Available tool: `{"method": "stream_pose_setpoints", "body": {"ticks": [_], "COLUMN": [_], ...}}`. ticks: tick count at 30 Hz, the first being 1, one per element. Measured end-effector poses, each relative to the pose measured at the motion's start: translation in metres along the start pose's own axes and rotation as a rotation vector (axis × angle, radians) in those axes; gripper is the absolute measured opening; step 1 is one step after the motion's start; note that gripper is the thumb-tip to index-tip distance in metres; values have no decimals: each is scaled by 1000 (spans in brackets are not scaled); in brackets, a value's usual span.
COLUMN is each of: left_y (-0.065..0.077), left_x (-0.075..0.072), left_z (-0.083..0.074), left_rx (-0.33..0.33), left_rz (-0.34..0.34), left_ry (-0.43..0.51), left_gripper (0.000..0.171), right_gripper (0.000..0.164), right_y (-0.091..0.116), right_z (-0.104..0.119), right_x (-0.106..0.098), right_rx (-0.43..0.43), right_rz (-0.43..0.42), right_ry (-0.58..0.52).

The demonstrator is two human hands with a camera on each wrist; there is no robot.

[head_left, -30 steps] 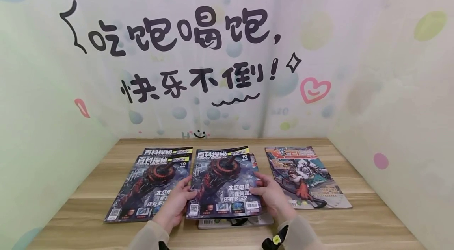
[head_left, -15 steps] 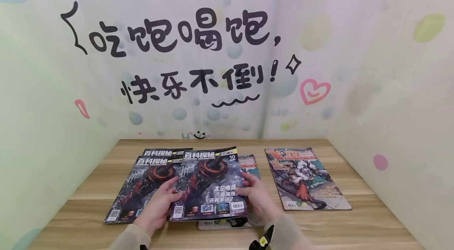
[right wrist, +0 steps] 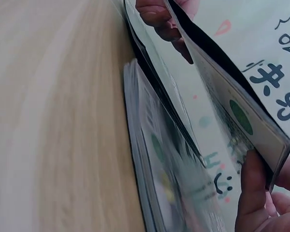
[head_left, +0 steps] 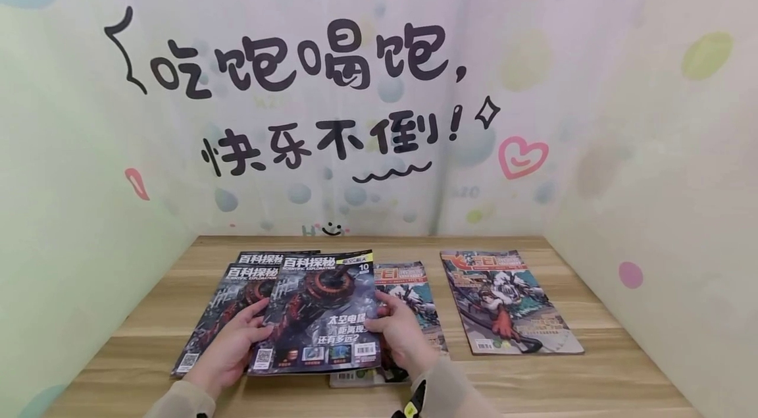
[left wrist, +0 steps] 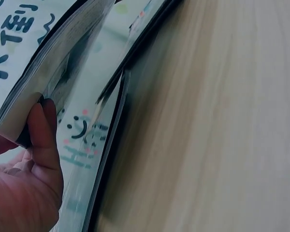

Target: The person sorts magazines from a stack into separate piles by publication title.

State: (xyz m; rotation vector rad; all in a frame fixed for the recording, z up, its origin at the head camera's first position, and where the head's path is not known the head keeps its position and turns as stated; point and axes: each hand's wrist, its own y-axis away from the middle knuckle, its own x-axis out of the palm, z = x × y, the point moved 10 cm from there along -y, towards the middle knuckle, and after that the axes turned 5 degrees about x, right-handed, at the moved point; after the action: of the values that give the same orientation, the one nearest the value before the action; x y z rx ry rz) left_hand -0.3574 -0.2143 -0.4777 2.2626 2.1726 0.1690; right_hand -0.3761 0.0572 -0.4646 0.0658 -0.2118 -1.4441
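Observation:
Both hands hold a dark-covered magazine (head_left: 320, 313) titled "Scientific Exploration", lifted above the table. My left hand (head_left: 231, 345) pinches its left edge, thumb on the cover. At its right edge, my right hand (head_left: 405, 332) grips it the same way. The right wrist view shows the fingers of that hand (right wrist: 261, 203) under the raised magazine (right wrist: 237, 101). Beneath and to the left lies a matching magazine (head_left: 207, 319), partly covered. Behind that one, the top of another like it (head_left: 254, 258) shows. A comic-cover magazine (head_left: 417, 299) lies partly hidden behind the right hand.
A second comic-cover magazine (head_left: 509, 306) lies apart on the right of the wooden table (head_left: 604, 365). Pale curtain walls (head_left: 379, 207) with black lettering and coloured spots enclose the table at the back and both sides.
Both hands have carried the dark magazine leftward, from above the middle comic-cover magazine to partly over the left dark ones. More of the middle comic cover now shows.

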Motion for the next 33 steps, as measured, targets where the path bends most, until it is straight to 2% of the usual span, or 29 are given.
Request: {"method": "stream_pose_setpoints", "body": {"ticks": [5,16,21,28,33], "left_y": [5,16,20,27,30], "left_x": [-19,-53,-68,-83,-92], "left_z": [-2,-3,-1,2,3], "left_rx": [-23,-15,-43,-60,-69], "left_rz": [2,102,96,121,130], "left_ry": [-32,14,9,7,-9], "left_gripper": [71,80,82,81,79], "right_gripper": [68,70,68,67,66], "right_y": [-2,-1,1,3,3], "right_z": [-1,-8,-8,-10,-15], "right_x": [16,59,73,90,100], "right_rx": [-4,11,-9,-16,11], "right_rz": [-18,25,25,23,42], "right_ry": [31,-31,-36,8,11]}}
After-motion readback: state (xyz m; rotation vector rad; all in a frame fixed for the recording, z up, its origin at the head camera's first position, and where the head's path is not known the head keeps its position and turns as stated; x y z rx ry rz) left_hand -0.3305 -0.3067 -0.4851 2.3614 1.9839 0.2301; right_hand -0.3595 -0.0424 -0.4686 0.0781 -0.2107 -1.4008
